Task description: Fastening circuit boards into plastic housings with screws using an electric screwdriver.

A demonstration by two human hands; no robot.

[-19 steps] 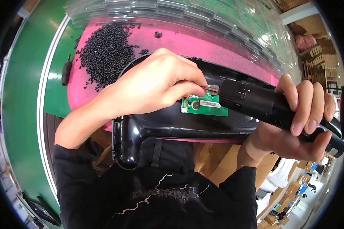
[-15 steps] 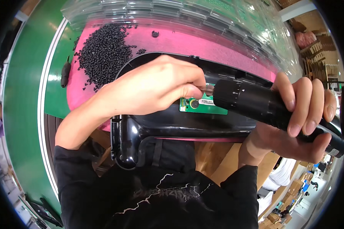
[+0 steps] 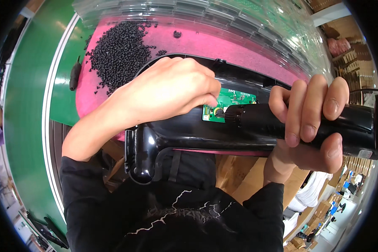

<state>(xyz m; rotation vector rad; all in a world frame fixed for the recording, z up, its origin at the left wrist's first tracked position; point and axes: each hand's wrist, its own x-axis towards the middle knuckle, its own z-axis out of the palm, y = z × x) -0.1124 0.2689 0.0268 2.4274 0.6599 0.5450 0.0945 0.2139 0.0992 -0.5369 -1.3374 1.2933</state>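
My right hand (image 3: 313,119) is wrapped round a black electric screwdriver (image 3: 254,119), which lies nearly level with its front end pointing left. That end is over the lower part of a green circuit board (image 3: 235,97). The board lies inside a long black plastic housing (image 3: 197,136) with a rounded leg at its left end. Over the housing, my left hand (image 3: 176,86) is closed, thumb and fingertips together at the board's left side. Whatever its fingers may pinch is hidden. The screwdriver covers part of the board.
A heap of small black screws (image 3: 117,54) lies on the pink mat (image 3: 222,44), left of centre. Near it are a small black ring-shaped part (image 3: 177,34) and a dark-handled hand tool (image 3: 75,75). Stacked clear plastic trays (image 3: 239,19) line the far side.
The screwdriver's front end has moved down and left, away from my left fingertips and over the board. My right hand has shifted left along its body. More of the board shows.
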